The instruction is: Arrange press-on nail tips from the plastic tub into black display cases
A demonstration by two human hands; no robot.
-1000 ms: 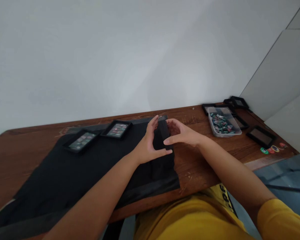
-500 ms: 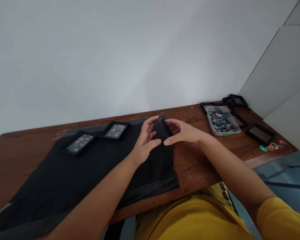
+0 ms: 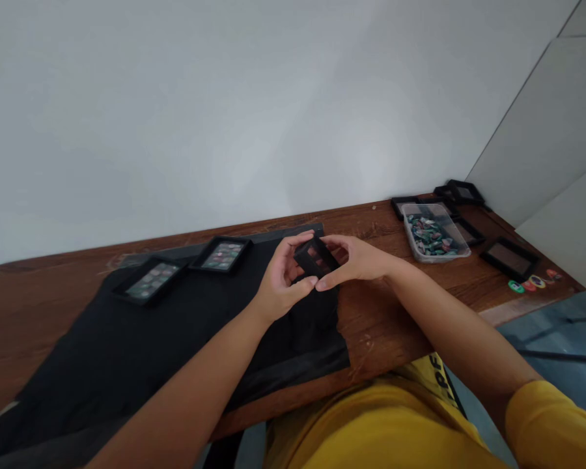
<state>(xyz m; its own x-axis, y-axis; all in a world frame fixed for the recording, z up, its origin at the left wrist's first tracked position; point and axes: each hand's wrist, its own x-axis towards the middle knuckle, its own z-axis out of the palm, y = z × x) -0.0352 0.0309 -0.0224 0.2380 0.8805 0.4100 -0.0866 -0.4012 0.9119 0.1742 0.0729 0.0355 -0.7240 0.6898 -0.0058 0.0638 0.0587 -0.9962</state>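
Note:
Between both hands I hold a small black frame (image 3: 317,258), tilted above the right end of a black cloth (image 3: 195,326). My left hand (image 3: 286,273) is closed around its left side, the thumb low in front. On the other side, my right hand (image 3: 349,260) grips it with fingers behind and thumb at the near edge. The thumbs almost meet. Fingers show dimly through the opening of the frame. Left of my hands, two black frames, one farther back (image 3: 221,254) and one nearer (image 3: 149,281), lie on the cloth with rounded stone-like pieces in them.
A clear plastic box (image 3: 435,234) of green and reddish stones stands on the wooden table (image 3: 376,326) at right. Several black frames (image 3: 510,258) lie around it. Small round stickers (image 3: 516,286) are near the right edge. A white wall (image 3: 200,117) rises behind.
The frame has turned in my hands: its solid dark side faced me before, and now its opening shows. Both hands stay in nearly the same spot.

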